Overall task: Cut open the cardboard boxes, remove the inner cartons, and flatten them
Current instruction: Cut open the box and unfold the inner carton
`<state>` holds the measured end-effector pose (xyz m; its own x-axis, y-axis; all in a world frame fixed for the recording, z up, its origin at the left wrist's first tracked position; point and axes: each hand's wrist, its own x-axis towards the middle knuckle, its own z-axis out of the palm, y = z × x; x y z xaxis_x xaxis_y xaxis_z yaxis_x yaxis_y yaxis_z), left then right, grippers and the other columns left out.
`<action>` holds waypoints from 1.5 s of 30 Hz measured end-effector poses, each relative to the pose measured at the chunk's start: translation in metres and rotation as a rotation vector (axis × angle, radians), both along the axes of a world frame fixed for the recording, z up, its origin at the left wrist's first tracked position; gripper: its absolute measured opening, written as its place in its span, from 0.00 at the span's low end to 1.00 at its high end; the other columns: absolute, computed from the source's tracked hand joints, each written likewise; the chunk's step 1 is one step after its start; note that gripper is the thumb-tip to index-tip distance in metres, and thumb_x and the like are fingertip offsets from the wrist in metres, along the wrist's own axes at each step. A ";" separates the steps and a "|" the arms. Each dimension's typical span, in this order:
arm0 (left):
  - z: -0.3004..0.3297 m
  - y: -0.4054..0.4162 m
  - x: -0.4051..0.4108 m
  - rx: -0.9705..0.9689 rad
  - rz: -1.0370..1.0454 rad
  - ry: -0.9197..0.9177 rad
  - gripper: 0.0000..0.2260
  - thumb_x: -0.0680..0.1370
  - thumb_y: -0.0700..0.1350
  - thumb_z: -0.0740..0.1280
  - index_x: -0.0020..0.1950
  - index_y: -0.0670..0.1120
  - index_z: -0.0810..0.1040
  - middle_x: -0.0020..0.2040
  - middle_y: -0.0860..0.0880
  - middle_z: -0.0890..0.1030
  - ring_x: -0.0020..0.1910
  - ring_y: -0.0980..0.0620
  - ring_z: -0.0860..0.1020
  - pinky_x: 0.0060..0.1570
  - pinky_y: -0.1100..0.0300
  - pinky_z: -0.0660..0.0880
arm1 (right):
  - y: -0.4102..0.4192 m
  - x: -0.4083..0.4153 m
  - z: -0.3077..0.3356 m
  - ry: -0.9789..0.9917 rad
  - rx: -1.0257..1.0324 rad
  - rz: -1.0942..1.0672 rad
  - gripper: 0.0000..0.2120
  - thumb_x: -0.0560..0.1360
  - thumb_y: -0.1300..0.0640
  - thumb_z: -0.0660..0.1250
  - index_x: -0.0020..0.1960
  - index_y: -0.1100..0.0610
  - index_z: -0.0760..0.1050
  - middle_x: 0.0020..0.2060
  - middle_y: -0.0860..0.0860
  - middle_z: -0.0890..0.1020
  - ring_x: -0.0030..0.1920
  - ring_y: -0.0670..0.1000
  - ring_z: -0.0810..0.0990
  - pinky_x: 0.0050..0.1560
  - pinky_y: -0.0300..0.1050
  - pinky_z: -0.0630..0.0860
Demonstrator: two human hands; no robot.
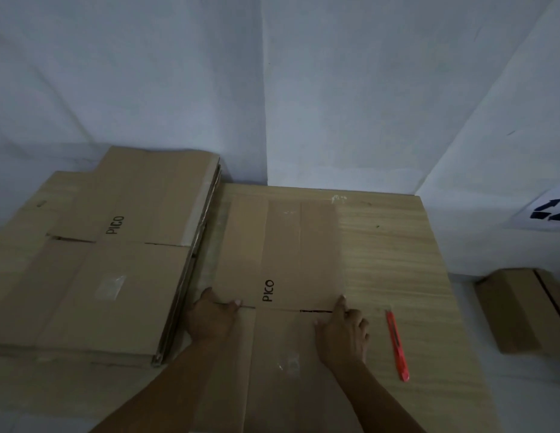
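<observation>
A flattened brown carton (281, 254) printed "PICO" lies flat in the middle of the wooden table (397, 245). My left hand (211, 317) presses on its left edge near the slit between the flaps, thumb pointing right along the slit. My right hand (344, 332) rests on the carton's right edge, index finger stretched to the corner and the other fingers curled. Neither hand holds anything. An orange box cutter (396, 345) lies on the table just right of my right hand.
A stack of flattened PICO cartons (116, 260) covers the table's left side. A closed cardboard box (516, 310) sits on the floor at the right. White walls stand behind the table, with a printed sheet (550, 210) on the right wall.
</observation>
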<state>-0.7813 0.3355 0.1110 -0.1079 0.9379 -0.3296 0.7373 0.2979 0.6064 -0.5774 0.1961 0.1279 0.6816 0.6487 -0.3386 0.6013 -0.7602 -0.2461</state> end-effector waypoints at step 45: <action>0.095 0.227 -0.294 0.323 -0.135 -0.069 0.29 0.76 0.44 0.74 0.75 0.44 0.69 0.69 0.44 0.76 0.67 0.43 0.74 0.58 0.56 0.70 | 0.245 -0.246 0.061 0.191 0.464 0.059 0.29 0.82 0.48 0.61 0.80 0.54 0.57 0.66 0.58 0.73 0.62 0.60 0.75 0.59 0.52 0.73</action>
<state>-1.0750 0.5623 0.2059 0.0366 0.9992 -0.0154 0.7110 -0.0152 0.7031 -0.8232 0.4413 0.1887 0.5927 0.7963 -0.1210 0.5513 -0.5107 -0.6598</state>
